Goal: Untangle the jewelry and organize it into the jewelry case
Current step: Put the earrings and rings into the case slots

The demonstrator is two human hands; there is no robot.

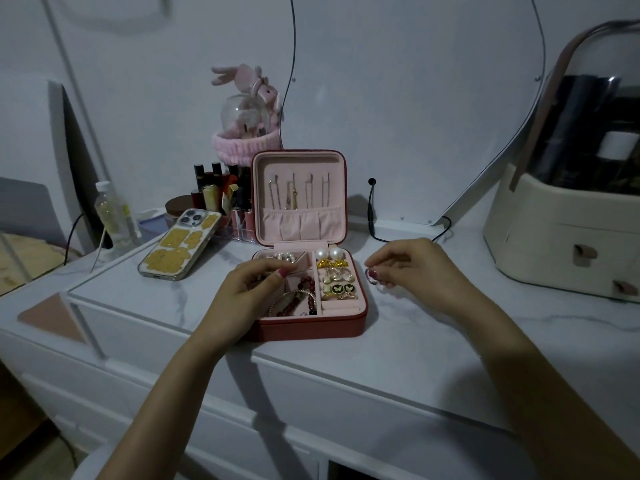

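A white marble-look tabletop (398, 341) stands against a pale wall in dim light. In the middle sits the open red jewelry case (311, 323), lid upright, its tray holding pearls, earrings and a red bead bracelet (306, 284). The left hand (249, 292) lies over the left compartments and hides them; its fingers are curled together, on what I cannot tell. The right hand (412, 268), just beside the case, pinches a small ring (371, 276). A phone (181, 244), a bottle (112, 213) and lipsticks (221, 195) stand behind; a cream box (561, 237) stands at the right.
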